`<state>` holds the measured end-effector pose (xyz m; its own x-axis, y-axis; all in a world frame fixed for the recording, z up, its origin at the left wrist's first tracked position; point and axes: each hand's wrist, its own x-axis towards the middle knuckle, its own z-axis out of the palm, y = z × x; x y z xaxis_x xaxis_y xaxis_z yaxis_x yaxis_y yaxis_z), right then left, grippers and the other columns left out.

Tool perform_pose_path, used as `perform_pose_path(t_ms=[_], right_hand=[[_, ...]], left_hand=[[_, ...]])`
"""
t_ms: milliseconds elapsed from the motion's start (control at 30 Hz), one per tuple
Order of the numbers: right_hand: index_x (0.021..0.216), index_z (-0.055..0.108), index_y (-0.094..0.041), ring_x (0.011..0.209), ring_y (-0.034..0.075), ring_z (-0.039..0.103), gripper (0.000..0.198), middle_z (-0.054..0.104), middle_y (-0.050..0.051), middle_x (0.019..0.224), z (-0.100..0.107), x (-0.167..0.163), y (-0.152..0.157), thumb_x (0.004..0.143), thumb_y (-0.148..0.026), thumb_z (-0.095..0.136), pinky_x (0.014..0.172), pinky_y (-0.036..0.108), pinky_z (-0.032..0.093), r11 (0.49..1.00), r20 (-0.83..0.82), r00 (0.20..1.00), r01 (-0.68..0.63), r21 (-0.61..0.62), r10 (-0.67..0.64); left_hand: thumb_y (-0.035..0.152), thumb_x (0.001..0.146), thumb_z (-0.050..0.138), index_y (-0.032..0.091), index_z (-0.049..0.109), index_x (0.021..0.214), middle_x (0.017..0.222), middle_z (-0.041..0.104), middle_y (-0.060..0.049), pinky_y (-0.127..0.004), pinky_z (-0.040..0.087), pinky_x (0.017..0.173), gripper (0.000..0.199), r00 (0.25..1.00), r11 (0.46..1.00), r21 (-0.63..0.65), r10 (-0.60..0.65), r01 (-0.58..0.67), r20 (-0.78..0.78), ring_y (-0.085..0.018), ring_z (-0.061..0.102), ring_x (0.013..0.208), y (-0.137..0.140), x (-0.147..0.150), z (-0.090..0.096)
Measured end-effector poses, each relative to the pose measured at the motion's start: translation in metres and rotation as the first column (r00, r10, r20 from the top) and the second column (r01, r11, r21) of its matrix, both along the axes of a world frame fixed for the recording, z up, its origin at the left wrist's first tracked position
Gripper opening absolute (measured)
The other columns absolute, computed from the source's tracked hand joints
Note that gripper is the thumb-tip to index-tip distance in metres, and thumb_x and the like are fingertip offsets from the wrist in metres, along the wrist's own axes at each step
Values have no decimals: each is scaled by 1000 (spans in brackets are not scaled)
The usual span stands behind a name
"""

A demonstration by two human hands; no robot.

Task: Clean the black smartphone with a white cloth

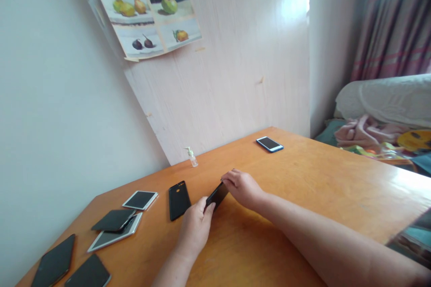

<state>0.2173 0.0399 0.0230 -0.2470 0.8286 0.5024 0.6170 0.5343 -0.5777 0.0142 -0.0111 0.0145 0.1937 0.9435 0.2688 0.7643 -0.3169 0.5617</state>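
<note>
A black phone [218, 196] is held tilted just above the wooden table [303, 170], between my two hands. My left hand [198, 222] grips its near end, thumb along the edge. At the far end, the fingers of my right hand [243, 188] are closed on its upper corner. Left of the phone, a black phone case [179, 200] lies flat, with a camera cutout and a round hole at its top. Behind them stands a small clear pump bottle [192, 158].
White-framed tablets [140, 200] and dark devices [54, 260] lie at the left, one dark device [114, 220] resting on a tablet. A white-fronted phone [270, 144] in a blue case lies near the back edge. Beyond the table's right side is a cluttered sofa [384, 103].
</note>
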Motion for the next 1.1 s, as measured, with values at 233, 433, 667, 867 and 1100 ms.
perform_pose_path(t_ms=[233,433,667,867,1100], right_hand=[[94,71,-21,90,18,65,25,72,6,94,-3,10,15,94,-24,47,81,25,45,995,-29,995,95,1,-95],[95,71,-22,85,18,65,24,70,5,87,-5,-3,1,94,-22,47,77,25,47,999,7,999,-33,43,32],[107,70,-21,88,18,65,26,70,7,93,-8,-14,-8,94,-21,47,78,26,48,984,50,986,-160,81,156],[108,69,-21,87,18,65,28,69,8,93,-6,-13,-13,96,-22,44,76,25,48,994,49,996,-84,66,81],[101,70,-22,84,16,65,26,69,6,90,-3,-16,-19,95,-20,45,74,24,47,988,81,987,-145,51,141]], left_hand=[[38,93,46,20,61,90,73,66,-1,-22,38,63,24,1000,1000,1,16,-16,-14,-17,62,70,1,-1,-3],[35,94,46,20,61,89,77,69,-3,-23,37,63,22,1000,1000,6,11,-11,-1,-18,63,72,1,0,-3],[34,94,46,20,62,97,84,71,-4,-24,40,68,22,997,999,-18,-26,27,67,-20,66,80,1,0,-3],[35,93,49,19,64,90,78,69,-3,-24,39,65,22,997,1000,3,-2,2,73,-20,64,75,0,0,-4],[34,93,47,19,66,94,82,71,-4,-24,41,67,24,994,999,-12,-35,37,105,-20,66,78,0,-1,-3]])
